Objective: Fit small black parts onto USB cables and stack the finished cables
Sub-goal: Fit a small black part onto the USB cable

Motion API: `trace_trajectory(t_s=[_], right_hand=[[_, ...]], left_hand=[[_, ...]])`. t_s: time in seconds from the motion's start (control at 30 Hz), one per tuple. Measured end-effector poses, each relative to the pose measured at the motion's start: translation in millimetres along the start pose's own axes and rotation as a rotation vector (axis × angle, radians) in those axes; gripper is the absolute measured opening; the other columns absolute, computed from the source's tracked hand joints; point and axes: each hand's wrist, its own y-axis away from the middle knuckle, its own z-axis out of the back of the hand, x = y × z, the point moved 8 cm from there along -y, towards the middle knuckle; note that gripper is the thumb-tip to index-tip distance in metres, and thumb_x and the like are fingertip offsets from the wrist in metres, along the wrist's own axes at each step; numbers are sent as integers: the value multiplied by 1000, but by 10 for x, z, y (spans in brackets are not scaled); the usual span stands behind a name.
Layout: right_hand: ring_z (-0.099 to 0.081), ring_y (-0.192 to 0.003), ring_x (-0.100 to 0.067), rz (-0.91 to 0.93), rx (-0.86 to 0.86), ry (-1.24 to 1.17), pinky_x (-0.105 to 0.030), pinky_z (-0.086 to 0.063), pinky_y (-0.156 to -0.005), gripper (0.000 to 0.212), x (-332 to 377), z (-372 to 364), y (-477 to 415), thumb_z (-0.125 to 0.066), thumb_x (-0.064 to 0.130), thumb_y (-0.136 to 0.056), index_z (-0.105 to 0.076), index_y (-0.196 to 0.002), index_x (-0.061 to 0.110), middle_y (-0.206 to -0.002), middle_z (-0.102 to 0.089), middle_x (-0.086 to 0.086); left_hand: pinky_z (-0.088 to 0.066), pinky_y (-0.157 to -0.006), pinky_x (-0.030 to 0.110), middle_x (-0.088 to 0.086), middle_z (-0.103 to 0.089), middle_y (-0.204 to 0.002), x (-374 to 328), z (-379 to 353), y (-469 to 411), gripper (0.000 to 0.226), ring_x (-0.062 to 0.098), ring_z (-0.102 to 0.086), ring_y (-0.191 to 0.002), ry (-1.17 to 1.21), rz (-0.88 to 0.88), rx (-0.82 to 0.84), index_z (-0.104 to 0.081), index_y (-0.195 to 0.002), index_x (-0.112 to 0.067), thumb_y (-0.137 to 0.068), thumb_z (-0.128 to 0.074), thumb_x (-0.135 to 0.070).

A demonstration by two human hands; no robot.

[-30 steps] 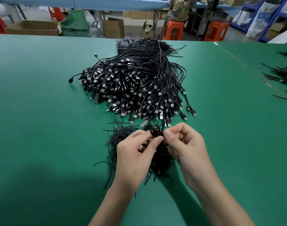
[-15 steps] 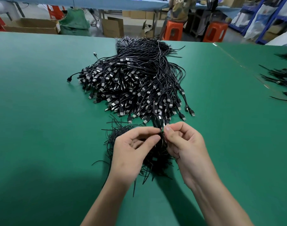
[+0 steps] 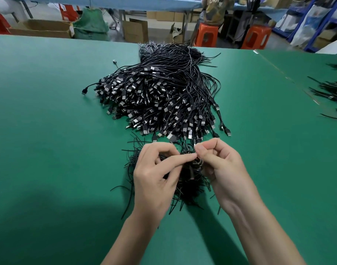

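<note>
A big heap of black USB cables (image 3: 163,96) lies in the middle of the green table (image 3: 49,131), plugs pointing toward me. Just in front of it is a small pile of thin black parts (image 3: 186,186). Above that pile my left hand (image 3: 156,175) and my right hand (image 3: 219,165) meet fingertip to fingertip. Both pinch a coiled black cable (image 3: 192,161) held between them; the exact grip point is partly hidden by my fingers.
More black cables (image 3: 330,92) lie at the table's right edge. Beyond the far edge stand orange stools (image 3: 205,35), cardboard boxes (image 3: 135,29), and a seated person (image 3: 215,8). Open green surface stretches to the left and right of my hands.
My hands have stayed over the small pile, working the cable between the fingertips; the right fingers have curled tighter and the cable coil sits slightly lower between the hands.
</note>
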Motion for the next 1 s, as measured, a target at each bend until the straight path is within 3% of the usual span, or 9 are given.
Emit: trace_trajectory(t_s=[0.13, 0.2, 0.27, 0.43, 0.57, 0.67, 0.77, 0.9, 1.0], right_hand=[[-34, -45, -5, -67, 13, -82, -15, -32, -44, 15, -113, -32, 14, -68, 7, -91, -63, -78, 13, -54, -48, 7], [-39, -43, -4, -43, 21, -70, -15, -37, -46, 14, -124, -48, 34, -66, 6, -94, -63, -81, 10, -53, -50, 7], [-48, -43, -2, -11, 34, -48, -17, -45, -51, 13, -107, -59, 52, -65, 5, -95, -61, -83, 7, -54, -54, 5], [-37, -51, -8, 49, 15, 82, -14, -34, -48, 15, -37, -45, 55, -68, 7, -94, -65, -80, 11, -59, -47, -1], [-32, -51, -9, 46, 26, 76, -17, -32, -49, 22, 1, -67, 58, -69, 7, -94, -64, -75, 18, -56, -41, 7], [-31, -50, -9, 30, 30, 58, -19, -30, -50, 19, -5, -65, 64, -68, 8, -94, -64, -76, 15, -56, -42, 8], [-30, -49, -8, 10, 32, 27, -19, -29, -49, 16, -37, -56, 69, -69, 8, -93, -65, -78, 13, -59, -46, 4], [-31, -46, -7, -85, 66, -68, -19, -31, -49, 9, -162, -75, 66, -72, 11, -86, -65, -81, 10, -63, -55, -1], [-30, -41, -4, -204, 81, -251, -16, -31, -43, 9, -272, -111, 70, -71, 12, -75, -64, -79, 8, -60, -54, -1]], left_hand=[[-59, -79, 32, 0, -77, -94, 219, -83, 43, 33, 20, -75, -87, 320, 308, 88, -83, -100, -23, -90, -64, 2], [-58, -73, 28, 4, -80, -93, 331, -213, 93, 30, 22, -78, -82, 545, 534, 190, -81, -98, -28, -93, -60, -7], [-55, -67, 24, 7, -80, -92, 385, -261, 119, 27, 22, -78, -81, 611, 614, 232, -81, -98, -25, -93, -59, -11], [-51, -73, 18, 4, -79, -89, 402, -250, 120, 25, 11, -69, -78, 695, 619, 198, -84, -94, -23, -91, -64, -8], [-47, -86, 50, 21, -75, -99, 459, -241, 158, 24, 35, -63, -91, 742, 638, 189, -82, -103, -18, -87, -66, -27], [-50, -96, 46, 6, -75, -106, 437, -222, 141, 22, 25, -67, -105, 677, 583, 189, -83, -100, -22, -90, -66, -33], [-52, -94, 44, -2, -77, -104, 460, -216, 118, 15, 17, -70, -102, 614, 578, 132, -82, -96, -32, -82, -78, -36], [-49, -86, 42, -2, -76, -99, 534, -228, 132, 50, 13, -63, -86, 596, 607, 100, -66, -118, -52, -74, -84, -35], [-51, -81, 40, -13, -75, -99, 529, -218, 122, 41, 8, -56, -81, 451, 547, 137, -71, -115, -50, -77, -80, -35]])
